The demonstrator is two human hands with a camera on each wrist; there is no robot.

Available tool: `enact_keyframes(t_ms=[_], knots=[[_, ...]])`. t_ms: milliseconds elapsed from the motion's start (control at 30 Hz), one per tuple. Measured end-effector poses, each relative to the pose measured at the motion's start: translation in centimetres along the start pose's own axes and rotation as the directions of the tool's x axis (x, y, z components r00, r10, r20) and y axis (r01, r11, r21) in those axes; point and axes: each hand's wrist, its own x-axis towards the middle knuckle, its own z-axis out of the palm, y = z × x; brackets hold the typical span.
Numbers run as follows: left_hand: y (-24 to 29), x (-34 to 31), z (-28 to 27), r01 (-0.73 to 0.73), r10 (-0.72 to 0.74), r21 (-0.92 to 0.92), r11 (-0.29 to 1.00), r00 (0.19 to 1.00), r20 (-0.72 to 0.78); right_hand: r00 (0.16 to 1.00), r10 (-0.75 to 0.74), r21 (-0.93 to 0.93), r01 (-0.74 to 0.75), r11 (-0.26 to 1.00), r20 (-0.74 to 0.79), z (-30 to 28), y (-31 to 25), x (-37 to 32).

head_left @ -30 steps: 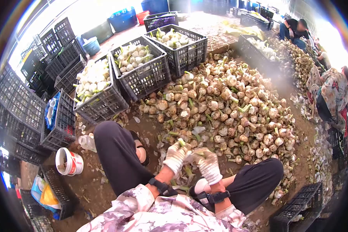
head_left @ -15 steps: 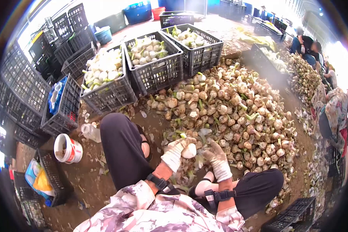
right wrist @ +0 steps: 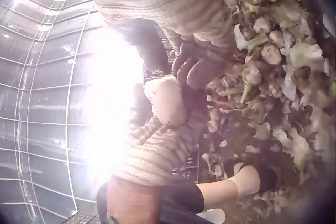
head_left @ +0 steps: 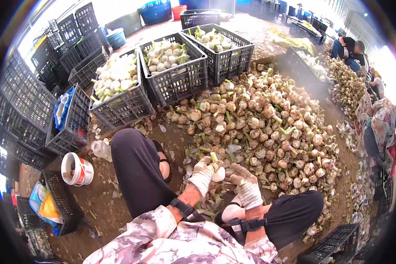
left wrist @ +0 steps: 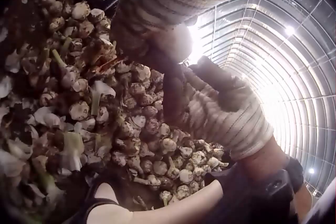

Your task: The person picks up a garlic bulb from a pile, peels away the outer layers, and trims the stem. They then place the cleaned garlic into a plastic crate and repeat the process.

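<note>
A peeled white garlic bulb [head_left: 218, 175] with a short green stem [head_left: 214, 156] is in my gloved left hand [head_left: 201, 172], whose fingers and thumb curl round it. My gloved right hand [head_left: 243, 181] is just to its right, fingers bent loosely. In the right wrist view, the right hand's fingertips are right at one end of the bulb [right wrist: 170, 102], thumb and fingers apart. Both striped gloves are soiled at the fingers. A big heap of unpeeled garlic [head_left: 268, 127] lies in front of the hands, with loose skins on the ground below them.
Black crates of peeled garlic, including the left one [head_left: 121, 108], stand beyond my knees. A white bucket [head_left: 78, 169] and a clear plastic jar [head_left: 102, 150] are at my left. More crates [head_left: 24, 92] are stacked far left. Several people [head_left: 350, 50] sit at the far right.
The left hand has turned the bulb into view, white side showing. My right hand drew away from it, then came back close. The head view has shifted slightly.
</note>
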Motion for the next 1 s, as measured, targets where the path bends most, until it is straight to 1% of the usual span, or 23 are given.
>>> enact_keyframes(t_ms=[33, 67, 100, 133, 167, 233, 267, 300, 333, 367, 400, 433, 500, 533, 600, 633, 667, 733, 767, 800, 900, 933, 1000], knots=[[0.7, -0.5, 0.3, -0.011, 0.011, 0.038, 0.999, 1.0, -0.014, 0.99, -0.139, -0.186, 0.133, 0.973, -0.02, -0.1, 0.5, 0.2], [1.2, -1.1, 0.7, -0.055, 0.06, 0.169, 0.984, 0.998, -0.026, 0.961, -0.276, -0.367, 0.251, 0.896, -0.016, 0.0, 1.5, 0.5], [1.7, -1.7, 1.1, -0.095, 0.109, 0.298, 0.95, 0.994, -0.03, 0.914, -0.405, -0.534, 0.348, 0.771, 0.012, 0.1, 2.4, 0.6], [1.9, -2.1, 1.5, -0.133, 0.157, 0.421, 0.897, 0.987, -0.025, 0.934, -0.353, -0.632, 0.239, 0.737, -0.059, 1.0, 2.2, 0.4], [1.4, -2.2, 1.8, -0.228, 0.259, 0.445, 0.866, 0.966, -0.008, 0.801, -0.597, -0.884, 0.31, 0.349, 0.045, 1.5, 2.3, 0.3], [0.1, -2.6, 2.3, -0.411, 0.453, 0.485, 0.772, 0.891, 0.033, 0.826, -0.558, -0.894, 0.196, 0.404, -0.071, 2.4, 2.0, 0.2], [0.6, -2.9, 2.5, -0.394, 0.43, 0.48, 0.783, 0.902, 0.039, 0.787, -0.616, -0.859, 0.291, 0.422, -0.037, 1.3, 2.5, 1.0], [0.9, -2.7, 2.5, -0.298, 0.302, 0.284, 0.912, 0.953, 0.029, 0.74, -0.672, -0.816, 0.384, 0.432, -0.008, -0.3, 3.0, 2.2], [1.3, -2.4, 2.3, -0.171, 0.168, 0.075, 0.982, 0.985, 0.05, 0.729, -0.683, -0.88, 0.3, 0.368, -0.037, -1.2, 2.8, 2.5], [1.5, -2.2, 1.9, -0.021, 0.035, -0.132, 0.991, 0.994, 0.102, 0.824, -0.539, -0.771, 0.224, 0.596, -0.177, -2.0, 2.6, 2.8], [1.3, -1.9, 1.1, 0.091, -0.012, -0.303, 0.949, 0.967, 0.253, 0.834, -0.511, -0.771, 0.183, 0.61, -0.207, -2.1, 2.1, 2.9], [0.8, -1.6, 0.7, 0.139, 0.008, -0.391, 0.91, 0.936, 0.352, 0.843, -0.484, -0.77, 0.142, 0.622, -0.235, -2.3, 1.8, 3.0], [-0.1, -1.1, 0.1, 0.257, 0.078, -0.534, 0.806, 0.847, 0.526, 0.805, -0.572, -0.853, 0.18, 0.49, -0.159, -4.3, 2.7, 4.4], [0.5, -1.4, 0.2, 0.249, 0.061, -0.531, 0.81, 0.864, 0.499, 0.785, -0.608, -0.886, 0.194, 0.421, -0.117, -5.6, 3.5, 5.2], [2.1, -2.4, 0.0, 0.379, -0.038, -0.545, 0.748, 0.844, 0.535, 0.923, -0.374, -0.759, 0.179, 0.626, -0.09, -8.5, 4.8, 6.1], [2.4, -2.5, -0.1, 0.387, -0.093, -0.557, 0.735, 0.871, 0.482, 0.968, -0.247, -0.688, 0.148, 0.711, -0.048, -9.0, 5.1, 6.5], [2.6, -2.5, -0.2, 0.393, -0.148, -0.57, 0.722, 0.892, 0.426, 0.978, -0.204, -0.717, 0.121, 0.686, -0.03, -5.9, 2.5, 3.9], [1.8, -1.4, -0.5, 0.355, -0.067, -0.607, 0.711, 0.893, 0.444, 0.957, -0.289, -0.478, 0.267, 0.837, 0.029, -3.5, 1.0, 1.6], [1.5, -1.1, -0.6, 0.341, -0.032, -0.621, 0.706, 0.891, 0.453, 0.942, -0.334, -0.336, 0.327, 0.883, 0.04, -2.8, 0.7, 0.7], [1.5, -0.7, -0.7, 0.361, -0.035, -0.592, 0.72, 0.872, 0.489, 0.935, -0.351, -0.275, 0.353, 0.894, 0.06, -2.3, 0.3, 0.2], [1.4, -0.9, -0.6, 0.057, 0.103, -0.435, 0.899, 0.936, 0.336, 0.988, -0.147, -0.069, 0.144, 0.987, -0.046, 0.4, -1.4, -1.5], [2.2, -1.8, -0.2, 0.018, 0.135, -0.427, 0.904, 0.936, 0.326, 0.993, -0.101, 0.004, 0.102, 0.995, -0.056, 0.5, -1.0, -1.2], [2.2, -1.6, -0.4, 0.01, 0.149, -0.443, 0.897, 0.934, 0.324, 0.998, -0.069, 0.117, 0.07, 0.991, -0.012, 0.0, 0.2, -0.6]])
